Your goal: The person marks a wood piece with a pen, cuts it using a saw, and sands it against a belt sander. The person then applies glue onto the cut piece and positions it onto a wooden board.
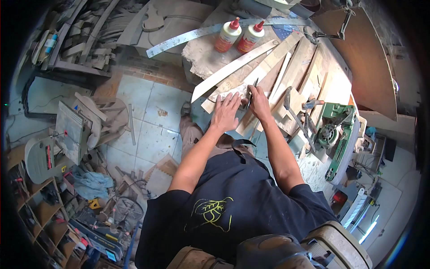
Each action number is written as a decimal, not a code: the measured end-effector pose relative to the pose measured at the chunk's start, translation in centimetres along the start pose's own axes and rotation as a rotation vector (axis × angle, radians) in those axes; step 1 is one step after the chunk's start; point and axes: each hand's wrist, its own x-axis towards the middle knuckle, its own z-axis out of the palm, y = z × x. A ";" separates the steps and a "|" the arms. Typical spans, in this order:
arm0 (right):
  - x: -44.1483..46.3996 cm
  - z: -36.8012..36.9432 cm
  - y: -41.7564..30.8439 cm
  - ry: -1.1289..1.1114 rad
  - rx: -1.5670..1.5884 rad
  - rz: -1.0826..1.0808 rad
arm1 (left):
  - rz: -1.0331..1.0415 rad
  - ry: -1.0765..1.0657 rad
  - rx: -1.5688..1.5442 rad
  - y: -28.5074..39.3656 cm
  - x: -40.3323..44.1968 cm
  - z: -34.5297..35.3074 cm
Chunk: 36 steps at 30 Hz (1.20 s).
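My left hand (pixel 227 112) lies flat with its fingers spread on the near end of a pale wooden board (pixel 264 67). Just to its right, my right hand (pixel 259 102) is closed around a slim dark tool (pixel 256 82). A pointed tip sticks out above the fingers, and another dark part shows beside the palm; the tool's exact kind is hidden by the grip. Left of that board, a curved, light wooden strip (pixel 230 69) reaches out past the bench edge.
Two glue bottles (pixel 228 35) with red caps stand at the back of the workbench (pixel 197 56), before a long curved metal strip (pixel 179 43). A metal clamp (pixel 298 116) and a green belt sander (pixel 333 134) are at the right. Tiled floor (pixel 150 101) lies left.
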 end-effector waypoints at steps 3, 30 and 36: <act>0.0 -0.2 0.0 0.000 -0.016 -0.015 | 0.003 0.007 -0.013 -0.2 0.0 0.1; 6.1 1.2 -9.1 -0.406 0.417 -0.051 | 0.012 -0.054 -0.067 -1.2 -0.6 1.2; 6.1 1.6 -9.6 -0.411 0.432 -0.051 | 0.011 -0.068 -0.083 -1.1 -0.7 1.1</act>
